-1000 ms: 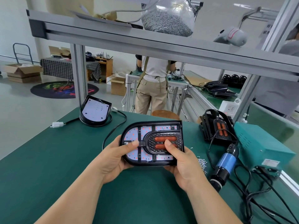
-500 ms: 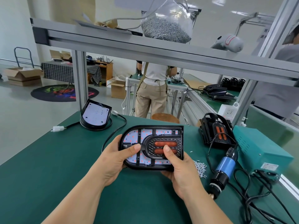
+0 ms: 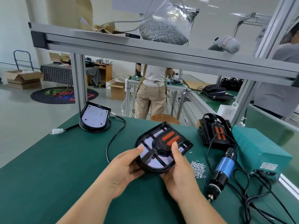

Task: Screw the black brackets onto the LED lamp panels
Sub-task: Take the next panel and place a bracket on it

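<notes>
The left hand [image 3: 124, 167] and right hand [image 3: 178, 173] both grip an LED lamp panel [image 3: 154, 161] tilted at frame centre, its black bracket [image 3: 162, 147] seated but apparently unscrewed, with the screw pile [image 3: 198, 168] and electric screwdriver [image 3: 224, 167] idle at lower right on the green bench [image 3: 56, 159], a bare panel [image 3: 94, 118] waiting at centre left, and a busy workshop beyond.

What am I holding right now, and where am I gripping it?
Both hands hold the black-framed LED lamp panel: left hand at its rounded left edge, right hand at its near-right edge, thumb on the black plastic bracket.
</notes>
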{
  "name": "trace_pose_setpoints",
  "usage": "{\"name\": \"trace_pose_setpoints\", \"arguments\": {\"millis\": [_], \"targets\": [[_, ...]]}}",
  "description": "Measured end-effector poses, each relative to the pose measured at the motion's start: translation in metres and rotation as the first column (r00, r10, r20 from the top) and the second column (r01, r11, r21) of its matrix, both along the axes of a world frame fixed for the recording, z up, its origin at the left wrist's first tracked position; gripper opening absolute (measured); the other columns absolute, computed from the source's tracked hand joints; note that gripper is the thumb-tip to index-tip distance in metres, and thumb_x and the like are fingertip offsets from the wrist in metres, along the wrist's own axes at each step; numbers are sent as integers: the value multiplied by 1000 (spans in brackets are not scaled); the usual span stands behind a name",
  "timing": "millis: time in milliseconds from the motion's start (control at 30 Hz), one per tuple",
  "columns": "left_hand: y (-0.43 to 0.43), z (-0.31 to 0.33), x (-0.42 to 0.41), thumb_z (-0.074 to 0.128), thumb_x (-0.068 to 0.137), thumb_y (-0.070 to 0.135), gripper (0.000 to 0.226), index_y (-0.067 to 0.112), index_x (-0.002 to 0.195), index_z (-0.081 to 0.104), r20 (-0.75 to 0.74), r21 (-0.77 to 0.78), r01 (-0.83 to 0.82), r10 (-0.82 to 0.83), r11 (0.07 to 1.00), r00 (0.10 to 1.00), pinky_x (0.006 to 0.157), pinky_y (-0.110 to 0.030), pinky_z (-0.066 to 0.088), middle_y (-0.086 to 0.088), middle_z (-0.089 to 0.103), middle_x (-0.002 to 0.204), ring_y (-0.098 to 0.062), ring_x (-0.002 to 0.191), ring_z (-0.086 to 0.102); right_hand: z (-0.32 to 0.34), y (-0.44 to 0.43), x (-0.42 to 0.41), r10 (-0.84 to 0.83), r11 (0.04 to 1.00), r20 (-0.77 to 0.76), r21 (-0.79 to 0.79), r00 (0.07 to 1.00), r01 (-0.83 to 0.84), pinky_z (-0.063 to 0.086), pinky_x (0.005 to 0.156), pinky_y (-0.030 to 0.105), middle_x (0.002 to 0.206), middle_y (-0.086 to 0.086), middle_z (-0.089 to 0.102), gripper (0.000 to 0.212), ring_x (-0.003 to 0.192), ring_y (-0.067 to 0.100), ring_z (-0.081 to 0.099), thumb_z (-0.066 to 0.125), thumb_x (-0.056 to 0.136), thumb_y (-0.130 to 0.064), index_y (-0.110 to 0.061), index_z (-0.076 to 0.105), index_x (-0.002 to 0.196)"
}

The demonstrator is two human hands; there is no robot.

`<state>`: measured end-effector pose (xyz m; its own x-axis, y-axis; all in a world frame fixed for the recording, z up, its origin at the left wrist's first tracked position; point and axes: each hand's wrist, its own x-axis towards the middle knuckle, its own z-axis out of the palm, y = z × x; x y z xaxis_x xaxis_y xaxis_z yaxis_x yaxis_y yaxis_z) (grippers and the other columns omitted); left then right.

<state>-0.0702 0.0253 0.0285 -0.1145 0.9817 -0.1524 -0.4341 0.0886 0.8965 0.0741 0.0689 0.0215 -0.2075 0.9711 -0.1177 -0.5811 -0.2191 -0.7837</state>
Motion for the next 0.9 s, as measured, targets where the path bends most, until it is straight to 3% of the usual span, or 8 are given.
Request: {"name": "trace_pose_setpoints", "arguments": {"millis": [67,167,233,333,433,500,667,900], "targets": [[0,5,-8,61,69,61,67,11,113,74,1,-55,98,-98,994,995,87,-39,55,-12,74,114,-24,95,71,2,2,4,28,1000,-7,1,1000,-28,56,90,46,114,17,73,48,106,34,69,66,79,-24,-5,65,122],[2,7,-17,44,81,68,75,8,114,75,16,-104,228,-227,968,974,93,-40,53,-17,69,123,-30,111,68,5,1,9,135,990,52,44,989,-137,60,84,46,109,22,73,42,93,34,72,66,72,-11,-1,69,113],[3,6,-21,49,83,62,66,9,113,76,46,-91,250,-246,964,968,92,-41,53,-18,69,124,-32,112,68,5,-2,11,204,975,130,59,970,-213,59,82,47,107,25,72,36,89,34,72,65,72,-7,0,69,107],[3,6,-23,64,78,46,52,6,108,77,76,-101,258,-251,961,965,78,-40,60,-22,71,116,-34,102,72,6,-8,8,185,970,309,96,933,-224,58,82,43,97,18,75,19,81,29,71,58,86,4,-5,69,99],[5,4,-20,75,71,26,39,-2,99,77,32,-102,211,-209,972,977,70,-44,60,-29,71,109,-38,91,74,7,-10,3,184,965,351,113,918,-237,59,77,37,93,12,77,15,79,24,73,61,90,-1,-9,68,100],[6,4,-17,78,70,18,34,-3,97,77,-2,-84,156,-157,984,988,71,-46,60,-30,71,107,-41,90,73,9,-11,1,184,964,325,125,928,-235,60,84,39,99,13,77,17,87,26,74,68,86,-14,-11,69,103],[5,5,-13,77,71,15,32,-2,98,75,-33,-38,119,-121,992,992,75,-49,60,-30,71,106,-42,91,73,8,-9,3,193,965,276,122,942,-233,58,90,45,108,19,74,37,99,34,72,71,75,-19,-7,70,110],[2,9,-15,71,75,8,36,-4,109,69,-50,-34,135,-137,990,989,77,-50,61,-29,71,107,-40,91,73,3,-8,2,215,961,276,112,937,-253,61,84,42,105,18,75,21,93,31,74,73,76,-22,-15,79,94]]}}
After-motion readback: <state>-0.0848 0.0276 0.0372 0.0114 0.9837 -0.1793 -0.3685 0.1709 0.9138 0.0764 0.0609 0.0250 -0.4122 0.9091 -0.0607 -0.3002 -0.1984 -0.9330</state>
